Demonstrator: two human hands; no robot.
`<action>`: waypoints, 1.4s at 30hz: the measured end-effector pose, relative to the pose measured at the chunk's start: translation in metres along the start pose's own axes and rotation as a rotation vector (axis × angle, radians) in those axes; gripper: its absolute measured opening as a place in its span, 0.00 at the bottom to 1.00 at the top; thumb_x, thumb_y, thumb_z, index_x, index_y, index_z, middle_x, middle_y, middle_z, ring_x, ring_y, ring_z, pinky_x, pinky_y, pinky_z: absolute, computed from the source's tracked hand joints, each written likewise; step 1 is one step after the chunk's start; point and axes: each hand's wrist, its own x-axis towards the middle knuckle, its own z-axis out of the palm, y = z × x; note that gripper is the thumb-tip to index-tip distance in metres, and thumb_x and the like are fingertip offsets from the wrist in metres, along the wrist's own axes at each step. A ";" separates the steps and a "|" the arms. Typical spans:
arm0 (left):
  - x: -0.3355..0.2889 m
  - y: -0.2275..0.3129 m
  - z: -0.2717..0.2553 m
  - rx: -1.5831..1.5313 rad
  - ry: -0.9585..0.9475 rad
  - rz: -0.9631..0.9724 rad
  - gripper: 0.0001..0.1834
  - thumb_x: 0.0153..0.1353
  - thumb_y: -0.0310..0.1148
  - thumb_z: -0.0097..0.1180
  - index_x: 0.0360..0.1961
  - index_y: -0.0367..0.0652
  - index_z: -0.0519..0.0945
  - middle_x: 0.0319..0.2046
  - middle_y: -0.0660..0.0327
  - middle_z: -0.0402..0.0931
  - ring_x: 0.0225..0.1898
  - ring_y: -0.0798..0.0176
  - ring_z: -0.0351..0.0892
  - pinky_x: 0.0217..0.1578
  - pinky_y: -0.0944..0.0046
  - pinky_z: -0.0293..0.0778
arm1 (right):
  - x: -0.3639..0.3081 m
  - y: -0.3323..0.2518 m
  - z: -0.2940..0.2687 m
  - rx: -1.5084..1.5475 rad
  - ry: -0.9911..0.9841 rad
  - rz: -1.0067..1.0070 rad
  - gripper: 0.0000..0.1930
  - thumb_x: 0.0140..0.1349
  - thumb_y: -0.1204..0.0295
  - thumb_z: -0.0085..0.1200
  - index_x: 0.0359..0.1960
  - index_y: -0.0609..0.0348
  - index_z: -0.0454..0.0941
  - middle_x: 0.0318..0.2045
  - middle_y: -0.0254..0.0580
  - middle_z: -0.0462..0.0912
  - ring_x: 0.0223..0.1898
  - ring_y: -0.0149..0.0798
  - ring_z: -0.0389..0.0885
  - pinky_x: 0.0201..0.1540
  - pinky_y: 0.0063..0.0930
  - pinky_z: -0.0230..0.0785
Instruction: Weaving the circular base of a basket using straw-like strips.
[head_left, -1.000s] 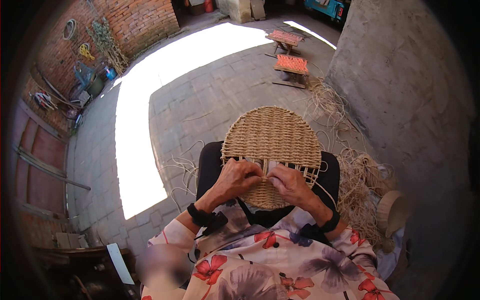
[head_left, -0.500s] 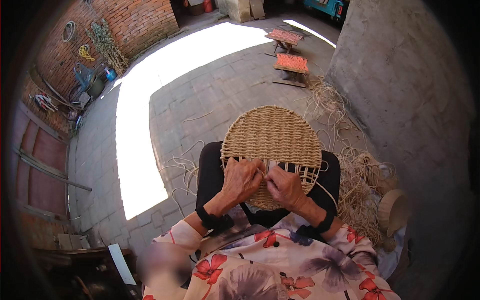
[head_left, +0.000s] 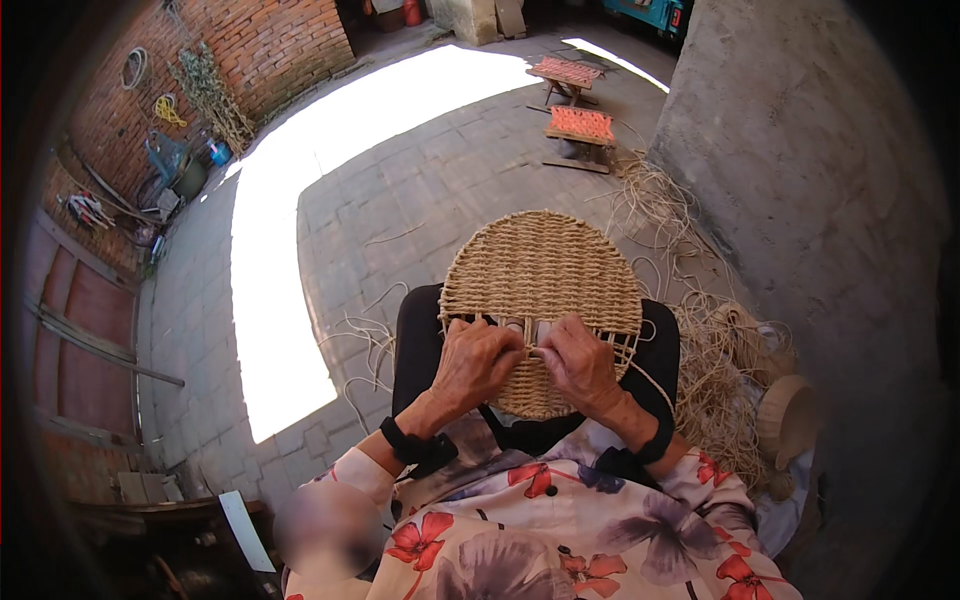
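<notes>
A round woven mat [head_left: 540, 265] of tan straw cord rests on my lap. Its far part is tightly woven, and a band of bare cords crosses it nearer to me, with a woven patch below. At the left of this band, my left hand [head_left: 478, 355] has its fingers closed on the cord. My right hand [head_left: 580, 365] faces it from the right, thumb and fingers pinching cord near the middle. The fingertips almost meet, and the exact strands between them are partly hidden. From the mat's right edge a loose cord [head_left: 655, 388] trails down beside my leg.
A tangled pile of cord [head_left: 715, 370] lies to my right, beside a pale basket-like piece [head_left: 785, 415]. More strands [head_left: 368, 335] lie at left. Two low stools with red woven seats [head_left: 582, 125] stand ahead, near a grey wall [head_left: 800, 150].
My hands have drawn slightly apart at the bare band, showing more upright cords between them. My right hand has lifted a little. The mat stays on my lap.
</notes>
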 end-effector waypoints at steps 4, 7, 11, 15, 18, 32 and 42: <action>-0.001 -0.001 0.000 0.041 0.052 0.088 0.05 0.55 0.31 0.64 0.33 0.47 0.85 0.27 0.63 0.78 0.34 0.59 0.75 0.39 0.57 0.62 | -0.001 0.000 0.001 -0.029 -0.013 0.008 0.07 0.57 0.76 0.60 0.32 0.61 0.74 0.33 0.45 0.71 0.37 0.49 0.78 0.36 0.40 0.72; 0.001 0.002 -0.001 0.070 0.029 0.109 0.05 0.55 0.31 0.64 0.33 0.47 0.85 0.28 0.64 0.78 0.34 0.59 0.75 0.39 0.58 0.62 | -0.003 0.003 0.002 0.018 0.003 0.040 0.06 0.58 0.76 0.59 0.32 0.62 0.73 0.33 0.45 0.71 0.37 0.51 0.78 0.37 0.41 0.71; 0.005 0.001 0.002 0.047 0.008 0.130 0.04 0.55 0.30 0.63 0.33 0.47 0.83 0.28 0.64 0.77 0.34 0.59 0.75 0.39 0.58 0.62 | -0.006 0.011 0.005 0.076 -0.004 0.093 0.06 0.63 0.74 0.57 0.34 0.63 0.74 0.31 0.46 0.71 0.34 0.50 0.77 0.37 0.39 0.71; 0.006 0.001 0.002 0.025 -0.026 0.088 0.03 0.57 0.31 0.60 0.33 0.45 0.81 0.28 0.61 0.76 0.35 0.57 0.74 0.40 0.58 0.62 | 0.006 0.022 -0.018 0.540 0.006 0.381 0.08 0.68 0.71 0.54 0.39 0.64 0.74 0.30 0.47 0.75 0.32 0.46 0.78 0.38 0.33 0.71; 0.006 0.002 0.002 -0.007 -0.011 0.092 0.04 0.58 0.31 0.59 0.33 0.45 0.81 0.28 0.60 0.75 0.35 0.55 0.74 0.40 0.56 0.62 | 0.002 0.031 -0.023 0.581 -0.046 0.526 0.09 0.66 0.74 0.54 0.45 0.64 0.73 0.34 0.49 0.79 0.33 0.46 0.81 0.39 0.34 0.73; 0.011 0.008 -0.007 -0.032 -0.076 0.028 0.05 0.58 0.29 0.59 0.35 0.43 0.82 0.31 0.58 0.79 0.36 0.54 0.77 0.41 0.56 0.65 | -0.035 0.031 -0.034 0.062 -0.074 0.237 0.05 0.57 0.74 0.60 0.33 0.59 0.77 0.29 0.44 0.77 0.31 0.49 0.81 0.33 0.41 0.72; 0.011 0.008 -0.019 0.048 -0.037 0.080 0.07 0.54 0.24 0.61 0.36 0.43 0.83 0.27 0.57 0.78 0.31 0.50 0.81 0.32 0.55 0.76 | -0.038 0.030 -0.027 -0.032 0.041 0.198 0.05 0.57 0.75 0.60 0.30 0.56 0.75 0.27 0.42 0.75 0.29 0.48 0.81 0.32 0.41 0.72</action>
